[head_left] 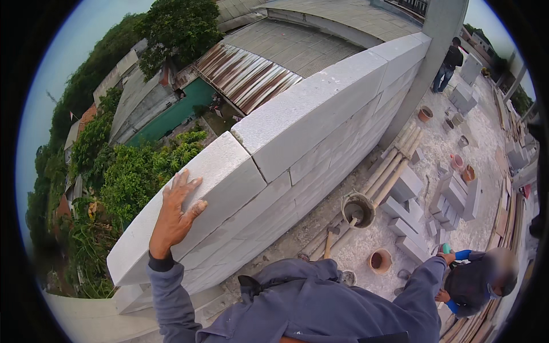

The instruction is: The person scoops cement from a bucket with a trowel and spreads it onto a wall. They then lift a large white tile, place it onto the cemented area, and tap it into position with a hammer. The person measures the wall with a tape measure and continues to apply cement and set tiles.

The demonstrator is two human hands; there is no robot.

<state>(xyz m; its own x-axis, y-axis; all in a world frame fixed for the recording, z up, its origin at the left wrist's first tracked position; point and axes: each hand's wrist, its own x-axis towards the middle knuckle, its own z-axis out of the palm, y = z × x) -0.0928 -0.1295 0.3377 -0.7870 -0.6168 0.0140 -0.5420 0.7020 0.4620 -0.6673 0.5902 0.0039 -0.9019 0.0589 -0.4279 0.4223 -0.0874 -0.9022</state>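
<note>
My left hand [178,210] lies with spread fingers on the top of a white building block [220,171], the near end of the wall's top course. A narrow gap shows between that block and the adjoining white block [320,108]. Out to the right, my right hand [446,258] looks closed, close to the blue-sleeved arm of a co-worker [472,283]. A small green thing [445,248] shows at my right fingers; its kind is too small to make out. The co-worker's other hand [442,295] is lower down.
A mortar-stained bucket [358,210] and a hammer [329,243] are beside the wall's foot. Bamboo poles [394,163], stacked blocks [454,194] and an orange-brown bucket [380,260] lie farther right. Another person [449,66] stands at the far end. Beyond the wall are roofs and trees, lower down.
</note>
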